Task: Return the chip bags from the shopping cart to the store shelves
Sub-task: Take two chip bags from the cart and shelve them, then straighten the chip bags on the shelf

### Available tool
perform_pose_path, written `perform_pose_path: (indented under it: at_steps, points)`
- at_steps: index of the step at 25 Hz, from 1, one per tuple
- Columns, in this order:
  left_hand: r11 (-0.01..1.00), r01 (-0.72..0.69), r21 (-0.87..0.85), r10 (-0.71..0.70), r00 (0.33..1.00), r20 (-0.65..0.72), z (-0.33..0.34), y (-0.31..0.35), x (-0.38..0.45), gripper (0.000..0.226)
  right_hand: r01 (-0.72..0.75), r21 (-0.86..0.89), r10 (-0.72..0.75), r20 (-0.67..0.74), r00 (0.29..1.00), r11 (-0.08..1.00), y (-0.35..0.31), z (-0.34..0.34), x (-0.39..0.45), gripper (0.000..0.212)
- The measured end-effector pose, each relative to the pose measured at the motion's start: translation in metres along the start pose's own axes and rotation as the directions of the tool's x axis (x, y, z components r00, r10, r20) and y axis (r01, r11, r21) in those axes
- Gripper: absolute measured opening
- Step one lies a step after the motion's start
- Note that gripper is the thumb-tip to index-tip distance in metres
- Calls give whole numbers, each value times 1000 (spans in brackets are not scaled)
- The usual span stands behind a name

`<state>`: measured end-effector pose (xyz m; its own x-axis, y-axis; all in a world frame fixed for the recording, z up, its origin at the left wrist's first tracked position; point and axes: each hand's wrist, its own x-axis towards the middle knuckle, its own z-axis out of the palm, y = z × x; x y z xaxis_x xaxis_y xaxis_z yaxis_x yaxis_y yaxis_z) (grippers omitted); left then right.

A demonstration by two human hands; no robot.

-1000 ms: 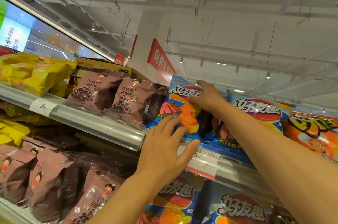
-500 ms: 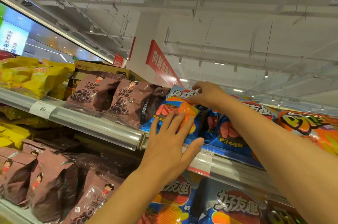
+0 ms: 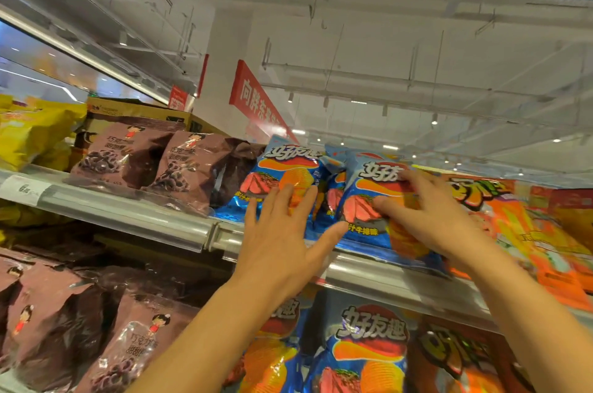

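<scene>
Step in hand: seating blue chip bags on the upper shelf (image 3: 128, 216), judged from hand placement.
Left bag (image 3: 282, 180): stands on the upper shelf, just right of the brown snack bags (image 3: 179, 164).
Right bag (image 3: 372, 200): beside the left bag, its lower edge over the shelf rail, touching the orange bags (image 3: 513, 225).
Left hand (image 3: 282, 251): fingers (image 3: 298, 200) straight and spread, pressing flat on the left bag's front.
Right hand (image 3: 430, 216): fingers straight and apart, laid on the right bag's front; nothing clamped.
Handling: likely light, air-filled, soft and crushable; glossy film looks slippery.
Hold point: take the top seam or side edges; push with flat palms, not fingertips.
Risk: the overhanging right bag may slide off the rail.
</scene>
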<state>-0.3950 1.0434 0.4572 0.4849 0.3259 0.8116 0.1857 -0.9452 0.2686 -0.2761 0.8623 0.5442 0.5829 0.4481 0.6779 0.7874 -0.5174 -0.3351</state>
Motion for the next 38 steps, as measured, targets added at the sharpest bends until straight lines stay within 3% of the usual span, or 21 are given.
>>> perform_pose_path:
  at_steps: [4,8,13,19,24,28,32,35,38]
  points:
    - [999,2,38,-2,1000,3,1,7,-3,94,144,112,-145,-2,989,983,-1,15,6,73]
    - [993,-45,106,40,998,47,-5,1,-7,88,128,110,-139,98,985,986,4,13,15,73]
    - [999,-16,44,14,999,41,-4,21,-9,93,119,154,-132,82,988,981,8,9,11,77]
    - [971,-232,-57,225,968,-109,15,99,-21,77,261,182,-246,-103,964,948,50,-32,-34,75]
    - [871,-443,-213,423,896,-136,60,208,-49,65,245,118,-214,-229,950,962,151,-113,-118,63]
    - [749,-539,-386,578,816,-17,143,338,-110,61,42,30,-34,-241,970,999,280,-182,-222,60]
    - [652,-480,-587,680,713,173,228,492,-186,58,-322,-14,312,-209,927,947,424,-248,-343,55]
    - [605,-412,-681,723,642,254,290,599,-245,54,-585,-41,572,-160,804,810,520,-296,-434,54]
    - [573,-340,-745,778,513,364,346,680,-298,52,-764,-36,755,-130,643,644,594,-331,-510,56]
